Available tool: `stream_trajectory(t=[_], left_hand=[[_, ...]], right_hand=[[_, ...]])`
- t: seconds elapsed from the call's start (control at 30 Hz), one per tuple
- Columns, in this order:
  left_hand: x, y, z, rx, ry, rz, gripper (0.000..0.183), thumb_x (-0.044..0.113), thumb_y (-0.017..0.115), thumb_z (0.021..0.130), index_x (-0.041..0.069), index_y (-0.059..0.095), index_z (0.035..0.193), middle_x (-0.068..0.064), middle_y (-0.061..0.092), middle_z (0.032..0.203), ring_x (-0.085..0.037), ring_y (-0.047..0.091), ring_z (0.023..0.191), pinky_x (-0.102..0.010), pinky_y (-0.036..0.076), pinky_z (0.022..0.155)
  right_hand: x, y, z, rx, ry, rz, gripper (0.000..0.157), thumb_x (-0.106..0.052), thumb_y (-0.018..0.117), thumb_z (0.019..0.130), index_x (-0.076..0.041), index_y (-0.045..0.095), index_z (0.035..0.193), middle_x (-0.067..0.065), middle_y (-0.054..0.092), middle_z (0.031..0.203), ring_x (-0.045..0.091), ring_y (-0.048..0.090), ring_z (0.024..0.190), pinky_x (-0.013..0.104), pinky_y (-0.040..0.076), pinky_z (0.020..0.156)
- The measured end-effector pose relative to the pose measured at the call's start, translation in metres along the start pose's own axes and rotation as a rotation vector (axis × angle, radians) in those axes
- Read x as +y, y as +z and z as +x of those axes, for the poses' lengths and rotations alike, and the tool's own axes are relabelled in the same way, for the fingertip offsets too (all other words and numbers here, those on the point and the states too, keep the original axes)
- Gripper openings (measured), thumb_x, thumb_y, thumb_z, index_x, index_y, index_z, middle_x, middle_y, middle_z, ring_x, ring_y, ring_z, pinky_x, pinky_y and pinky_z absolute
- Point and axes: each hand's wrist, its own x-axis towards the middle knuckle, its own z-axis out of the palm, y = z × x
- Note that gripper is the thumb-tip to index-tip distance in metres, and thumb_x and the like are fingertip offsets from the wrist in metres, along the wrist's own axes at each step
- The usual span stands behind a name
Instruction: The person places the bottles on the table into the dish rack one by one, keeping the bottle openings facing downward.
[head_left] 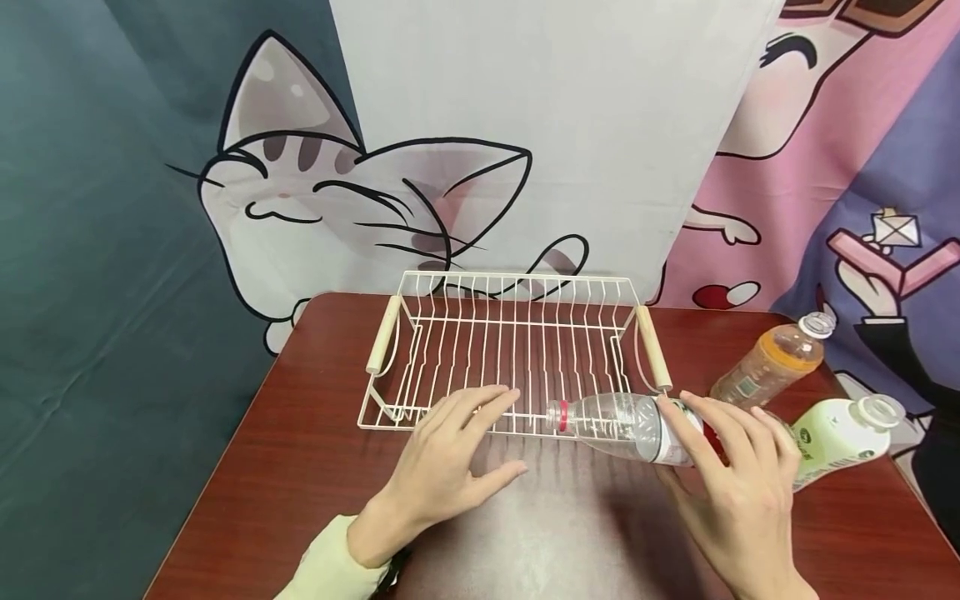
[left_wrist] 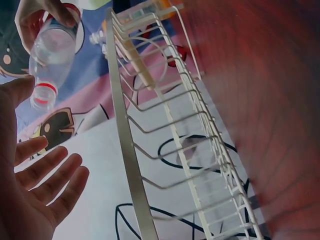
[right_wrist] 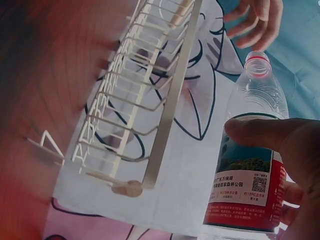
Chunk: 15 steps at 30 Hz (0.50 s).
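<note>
A clear plastic bottle point(head_left: 615, 423) with a red neck ring lies sideways in the air in front of the wire rack, its neck toward the left. My right hand point(head_left: 738, 475) grips it round the labelled lower half; in the right wrist view the thumb lies across the label of the bottle point(right_wrist: 245, 175). Near the bottle's neck my left hand point(head_left: 450, 462) is held with spread fingers and nothing in it. The left wrist view has this left hand point(left_wrist: 45, 185) apart from the rack, its thumb close to the bottle's mouth.
The white wire rack point(head_left: 498, 322) with wooden handles stands at the table's back. On the right are an orange-labelled bottle point(head_left: 772, 362) and a pale green bottle point(head_left: 836, 437). A cartoon-printed cloth point(head_left: 555, 150) hangs behind the reddish table point(head_left: 300, 467).
</note>
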Motion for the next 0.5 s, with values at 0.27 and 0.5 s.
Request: stream_trajectory(t=[0.27, 0.5], left_hand=[[0.007, 0.009, 0.016, 0.006, 0.077, -0.019, 0.088, 0.046, 0.097, 0.080, 0.005, 0.064, 0.151, -0.011, 0.069, 0.141, -0.024, 0.070, 0.125, -0.036, 0.058, 0.108], [0.013, 0.018, 0.024, -0.018, 0.119, 0.002, 0.090, 0.051, 0.097, 0.080, 0.007, 0.064, 0.152, -0.009, 0.070, 0.142, -0.023, 0.071, 0.126, -0.035, 0.056, 0.111]], right_hand=[[-0.005, 0.010, -0.002, -0.050, -0.039, 0.017, 0.043, -0.028, 0.062, 0.100, -0.005, 0.079, 0.133, 0.026, 0.074, 0.125, 0.051, 0.061, 0.110, 0.045, 0.021, 0.130], [-0.010, 0.016, -0.005, -0.081, -0.064, 0.015, 0.043, -0.030, 0.059, 0.104, -0.006, 0.079, 0.133, 0.025, 0.075, 0.125, 0.050, 0.062, 0.108, 0.044, 0.019, 0.131]])
